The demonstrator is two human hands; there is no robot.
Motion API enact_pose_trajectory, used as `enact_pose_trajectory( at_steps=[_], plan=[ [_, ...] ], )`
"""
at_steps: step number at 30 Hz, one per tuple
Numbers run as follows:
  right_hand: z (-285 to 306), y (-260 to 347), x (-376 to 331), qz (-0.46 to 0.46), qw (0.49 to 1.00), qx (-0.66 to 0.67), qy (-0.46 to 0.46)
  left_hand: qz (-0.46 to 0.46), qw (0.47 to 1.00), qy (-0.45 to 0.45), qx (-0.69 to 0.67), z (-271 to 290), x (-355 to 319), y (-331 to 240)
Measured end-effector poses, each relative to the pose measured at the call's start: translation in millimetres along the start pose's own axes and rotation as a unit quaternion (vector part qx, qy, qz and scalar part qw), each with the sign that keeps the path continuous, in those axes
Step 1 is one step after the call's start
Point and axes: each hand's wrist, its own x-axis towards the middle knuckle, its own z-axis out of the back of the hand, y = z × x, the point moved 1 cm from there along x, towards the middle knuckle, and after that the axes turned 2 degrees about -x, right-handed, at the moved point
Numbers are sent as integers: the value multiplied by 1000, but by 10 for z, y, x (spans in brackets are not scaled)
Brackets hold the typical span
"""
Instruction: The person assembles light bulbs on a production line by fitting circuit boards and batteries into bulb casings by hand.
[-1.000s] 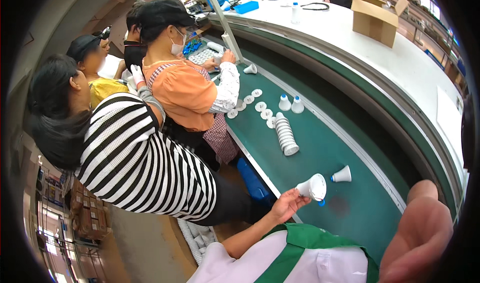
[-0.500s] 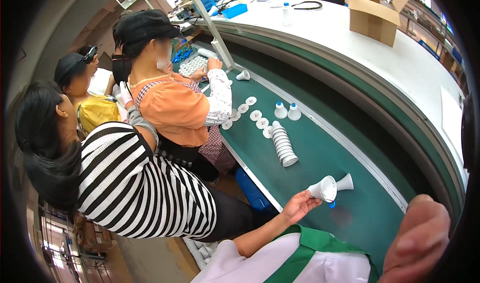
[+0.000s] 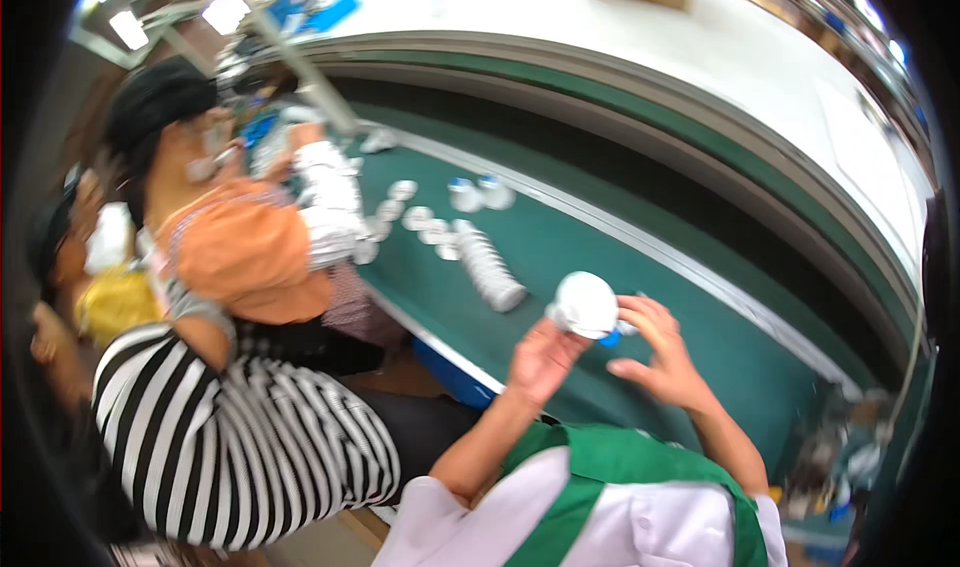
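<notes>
A white cone-shaped lamp housing [image 3: 586,305] is held in my left hand [image 3: 543,359], its wide round end facing up. Closed around the housing's lower side, my left fingers are partly hidden by it. A small blue piece [image 3: 609,339] shows just below the housing. Close by on the right, my right hand [image 3: 660,352] has its thumb and fingers apart. Between them a bit of white shows, and I cannot tell whether they touch it. Further along the green belt lies a nested stack of white cones [image 3: 488,267].
White discs [image 3: 418,219] lie beyond the stack, with two blue-topped white cones [image 3: 465,195] near the far rail. At my left a person in a striped top [image 3: 250,447] and one in orange [image 3: 240,252] stand along the belt. A white counter [image 3: 520,12] runs behind.
My right hand has come down from near the camera to beside the housing. My left hand still holds the housing. The view has swung right and blurred; the second loose cone no longer shows clearly.
</notes>
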Motion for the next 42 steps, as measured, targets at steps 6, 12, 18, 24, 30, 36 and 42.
enact_pose_trajectory(
  at_steps=[6, 12, 18, 24, 30, 36, 42],
  plan=[
    [-34, -25, -23, -115, 970, 215, 12, 30, 997, -22, -63, 32, 65, 121],
    [34, 82, -146, -50, 986, 157, 34, 26, 999, 11, -43, 48, -47, 174],
    [77, 196, -201, -37, 987, 144, 52, 5, 995, 77, -71, -58, -111, 126],
    [164, 353, -166, -6, 997, 74, -6, 7, 999, 48, -17, 4, -144, 102],
    [199, 424, -160, 100, 985, -105, -98, 35, 998, 61, 4, -1, -151, 180],
    [218, 356, -157, 209, 944, -225, -117, 32, 997, 65, 27, 211, -151, 309],
    [321, 344, -354, 286, 842, -369, -271, 15, 998, 66, 15, -65, -91, 546]
  ],
)
